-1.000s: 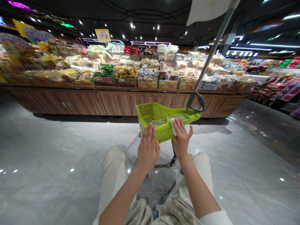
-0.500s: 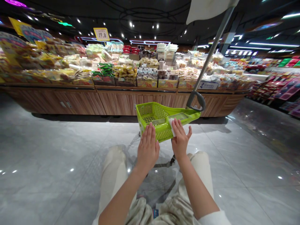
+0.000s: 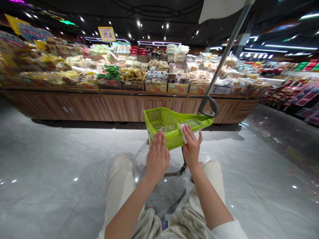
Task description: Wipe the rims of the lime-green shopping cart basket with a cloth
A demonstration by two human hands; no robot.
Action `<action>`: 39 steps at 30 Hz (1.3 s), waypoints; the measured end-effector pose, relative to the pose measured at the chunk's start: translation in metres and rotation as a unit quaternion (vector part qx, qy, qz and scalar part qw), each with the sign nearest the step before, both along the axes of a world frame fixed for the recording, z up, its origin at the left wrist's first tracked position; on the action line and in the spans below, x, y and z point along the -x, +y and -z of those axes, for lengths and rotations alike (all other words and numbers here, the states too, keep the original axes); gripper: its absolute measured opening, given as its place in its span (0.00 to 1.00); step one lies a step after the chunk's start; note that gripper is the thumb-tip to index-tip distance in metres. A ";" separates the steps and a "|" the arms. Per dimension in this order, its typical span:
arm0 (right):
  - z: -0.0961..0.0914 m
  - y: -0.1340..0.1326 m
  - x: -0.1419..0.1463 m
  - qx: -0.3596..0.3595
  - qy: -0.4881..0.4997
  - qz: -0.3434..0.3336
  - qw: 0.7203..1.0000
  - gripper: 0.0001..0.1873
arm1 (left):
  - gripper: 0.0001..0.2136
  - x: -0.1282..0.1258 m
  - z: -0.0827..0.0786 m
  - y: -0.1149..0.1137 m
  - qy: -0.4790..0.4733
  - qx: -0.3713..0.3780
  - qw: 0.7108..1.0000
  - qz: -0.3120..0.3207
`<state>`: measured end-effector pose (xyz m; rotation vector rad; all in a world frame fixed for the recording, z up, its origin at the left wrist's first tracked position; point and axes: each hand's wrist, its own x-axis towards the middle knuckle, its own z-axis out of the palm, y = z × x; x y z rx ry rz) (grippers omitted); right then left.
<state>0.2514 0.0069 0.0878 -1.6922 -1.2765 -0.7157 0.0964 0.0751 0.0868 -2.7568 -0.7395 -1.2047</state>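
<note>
A bright green basket cart (image 3: pixel 174 134) with lattice sides and a long narrowing front stands before me. My left hand (image 3: pixel 157 151) lies flat on the near corner of its side, fingers stretched out and close together. Under the fingers of my right hand (image 3: pixel 191 146) is a small folded white wipe (image 3: pixel 182 131), pressed to the cart's near side; the thumb sticks out to the right. From the cart's narrow end rises a grey pole with a dark grey loop handle (image 3: pixel 208 107) at its foot.
Behind the cart runs a long wood-panelled display counter (image 3: pixel 84 108) piled with packaged foods. A price sign (image 3: pixel 106 34) stands above it. A white flag (image 3: pixel 221 10) hangs from the pole. Shiny grey floor tiles (image 3: pixel 62 159) surround my bent knees. More shelves (image 3: pixel 301 89) stand at right.
My right hand has shifted slightly left along the cart's side with the wipe. The left hand stays in place on the cart.
</note>
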 end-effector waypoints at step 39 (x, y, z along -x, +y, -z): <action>-0.002 -0.007 0.008 0.043 -0.072 -0.037 0.996 0.40 | 0.34 -0.002 0.001 -0.003 0.005 0.003 1.000 0.002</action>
